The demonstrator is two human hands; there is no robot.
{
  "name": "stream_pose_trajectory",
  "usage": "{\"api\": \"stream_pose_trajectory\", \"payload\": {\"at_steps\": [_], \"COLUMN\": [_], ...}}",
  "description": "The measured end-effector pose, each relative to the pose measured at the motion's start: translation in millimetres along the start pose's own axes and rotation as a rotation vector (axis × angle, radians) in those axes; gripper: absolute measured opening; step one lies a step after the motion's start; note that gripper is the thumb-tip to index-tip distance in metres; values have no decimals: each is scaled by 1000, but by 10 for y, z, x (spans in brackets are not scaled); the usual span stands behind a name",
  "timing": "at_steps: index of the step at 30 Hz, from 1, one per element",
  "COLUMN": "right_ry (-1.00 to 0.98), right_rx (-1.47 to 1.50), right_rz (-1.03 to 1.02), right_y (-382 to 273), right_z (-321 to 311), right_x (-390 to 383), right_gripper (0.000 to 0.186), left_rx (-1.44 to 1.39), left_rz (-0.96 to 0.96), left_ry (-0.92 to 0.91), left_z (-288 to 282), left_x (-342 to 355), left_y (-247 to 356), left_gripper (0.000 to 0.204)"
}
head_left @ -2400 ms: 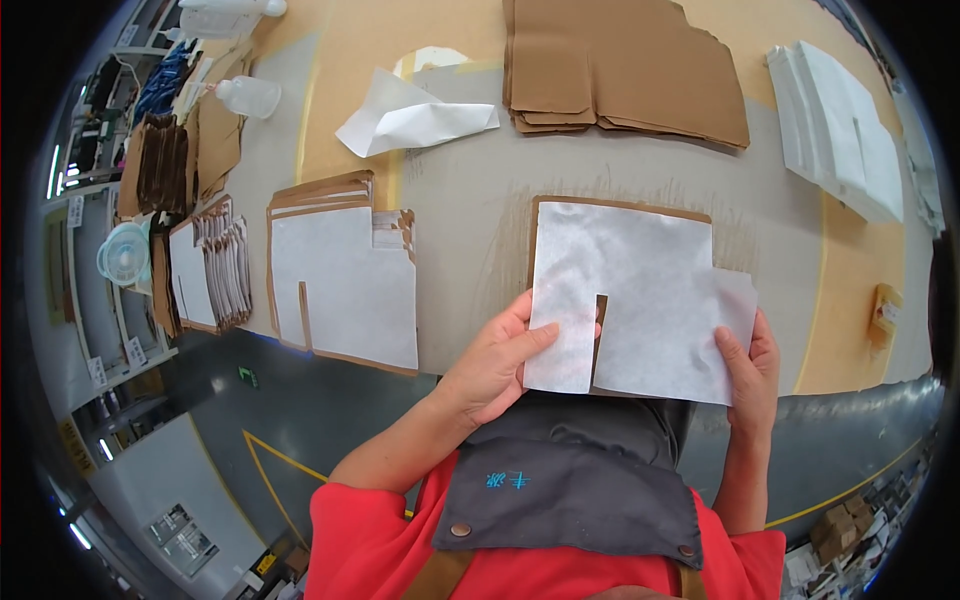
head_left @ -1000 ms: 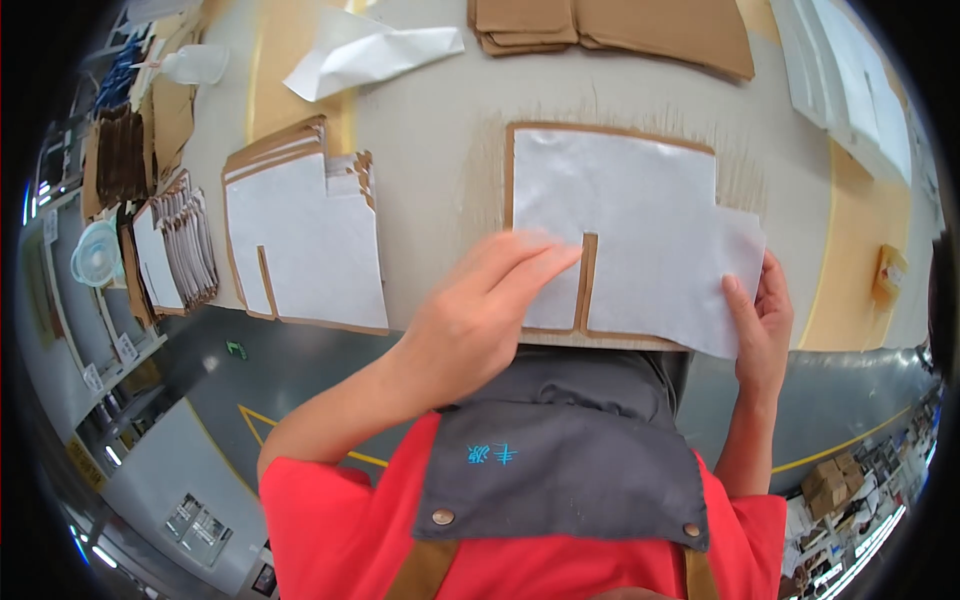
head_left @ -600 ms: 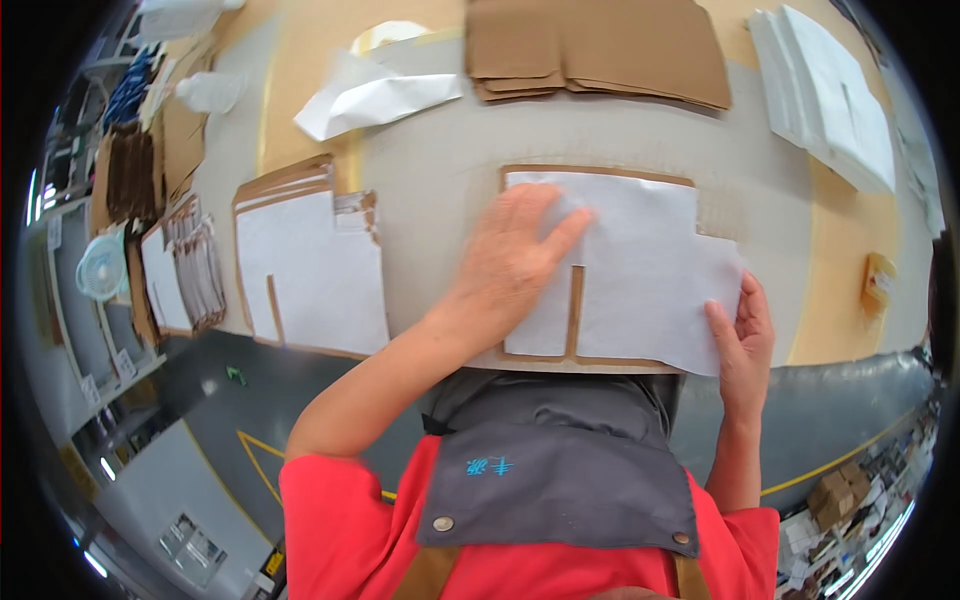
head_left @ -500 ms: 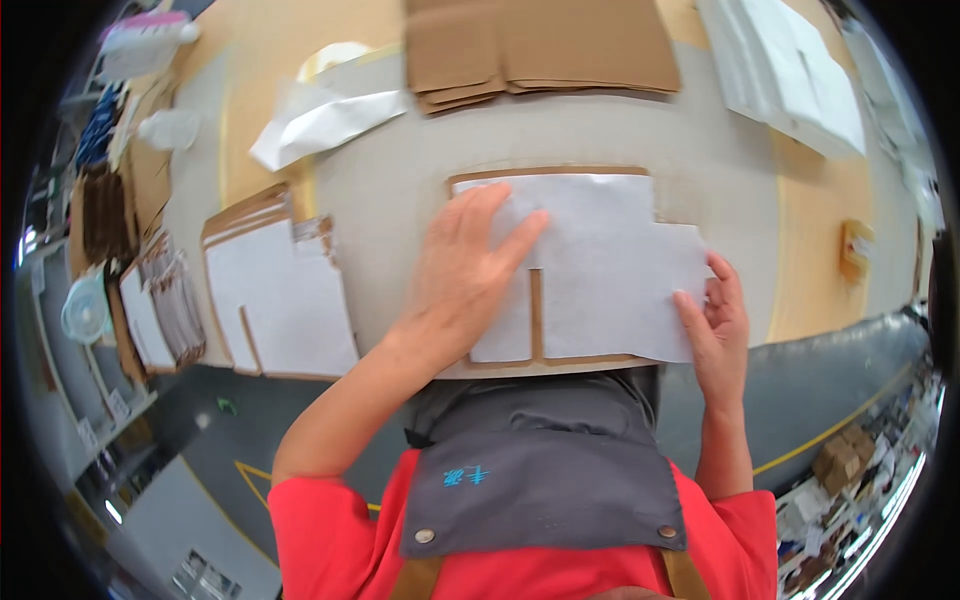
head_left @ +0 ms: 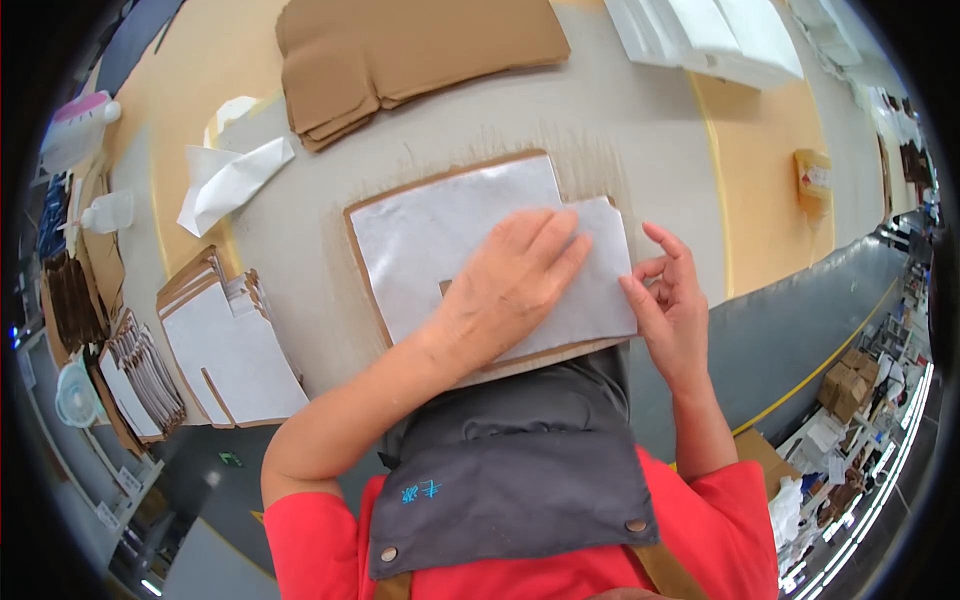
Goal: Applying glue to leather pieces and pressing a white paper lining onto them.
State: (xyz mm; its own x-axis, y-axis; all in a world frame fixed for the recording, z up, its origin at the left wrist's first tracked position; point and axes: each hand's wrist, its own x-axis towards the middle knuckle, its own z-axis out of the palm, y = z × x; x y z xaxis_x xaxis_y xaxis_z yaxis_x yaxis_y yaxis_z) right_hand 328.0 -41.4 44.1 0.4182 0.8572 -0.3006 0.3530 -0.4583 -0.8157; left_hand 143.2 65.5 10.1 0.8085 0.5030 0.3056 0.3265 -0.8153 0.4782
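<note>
A white sheet [head_left: 440, 215] with a stepped upper right corner and a narrow slot lies on a brown piece of the same outline [head_left: 352, 228], whose border shows along the left and top edges. My left hand [head_left: 510, 285] rests flat on the sheet, right of its middle, fingers stretched out, covering part of the slot. At the sheet's right edge my right hand [head_left: 672, 305] has its thumb over the rim, with the index finger raised and the other fingers curled beside it. How firmly it pinches there is hard to see.
A stack of brown pieces [head_left: 430, 50] lies at the back. On the left are white-faced pieces [head_left: 235, 350], a crumpled white paper [head_left: 235, 180] and a bottle [head_left: 108, 212]. White folded material [head_left: 710, 35] lies far right, with a yellow container [head_left: 812, 172] nearer. Brown smears mark the table [head_left: 640, 130].
My left hand has slid right across the sheet, from its upper left to right of the slot. My right hand stays at the right edge. The whole view has turned and shifted.
</note>
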Motion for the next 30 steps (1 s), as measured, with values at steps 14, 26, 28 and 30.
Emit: {"api": "stream_pose_trajectory", "payload": {"at_steps": [14, 26, 28, 30], "right_ry": [-117, -382, -379, -369], "right_rx": [-427, -604, -621, -642], "right_rz": [-886, -1083, -1090, -1094], "right_y": [83, 6, 5, -11], "right_z": [94, 473, 465, 434], "right_x": [-211, -201, -191, -190], "right_gripper": [35, 42, 43, 45], "left_rx": [89, 104, 67, 49], "left_rz": [-142, -144, -137, -145], "left_ry": [26, -39, -19, -4], "left_z": [-654, -666, -656, -683], "left_x": [-853, -1499, -1525, -1518], "left_y": [-128, 120, 100, 93], "left_gripper": [41, 35, 38, 38]}}
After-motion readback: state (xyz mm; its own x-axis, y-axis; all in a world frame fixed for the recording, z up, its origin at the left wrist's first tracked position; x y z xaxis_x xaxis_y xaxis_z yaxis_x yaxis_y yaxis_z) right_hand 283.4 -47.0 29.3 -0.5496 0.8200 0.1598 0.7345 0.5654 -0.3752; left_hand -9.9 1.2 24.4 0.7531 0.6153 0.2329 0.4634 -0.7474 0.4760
